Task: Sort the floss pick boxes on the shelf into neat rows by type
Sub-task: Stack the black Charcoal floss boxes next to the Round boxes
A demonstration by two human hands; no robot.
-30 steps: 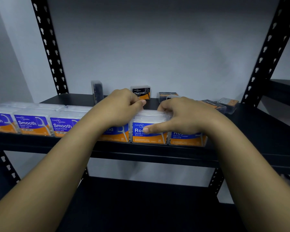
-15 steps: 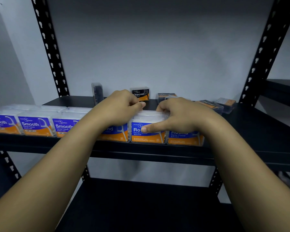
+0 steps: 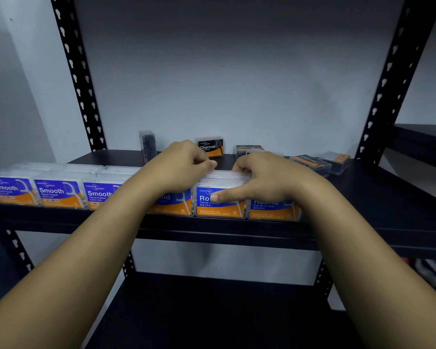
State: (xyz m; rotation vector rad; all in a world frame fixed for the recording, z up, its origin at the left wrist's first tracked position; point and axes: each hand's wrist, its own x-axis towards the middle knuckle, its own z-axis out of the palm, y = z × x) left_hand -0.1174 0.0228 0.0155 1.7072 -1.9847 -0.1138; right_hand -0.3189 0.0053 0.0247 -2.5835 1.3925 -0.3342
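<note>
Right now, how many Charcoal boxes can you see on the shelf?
5, all at the back: one on end at left, one upright at centre, one behind the right hand, two lying at right. The hands may hide more.

Left hand (image 3: 180,167) and right hand (image 3: 262,177) both curled, forearms outstretched.

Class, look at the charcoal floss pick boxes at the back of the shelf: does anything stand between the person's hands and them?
No visible barrier. Both hands, left hand and right hand, grip the middle Round box in the front row. Behind that row, bare shelf leads to the upright Charcoal box and the tipped ones; the hands only need to reach over.
</note>
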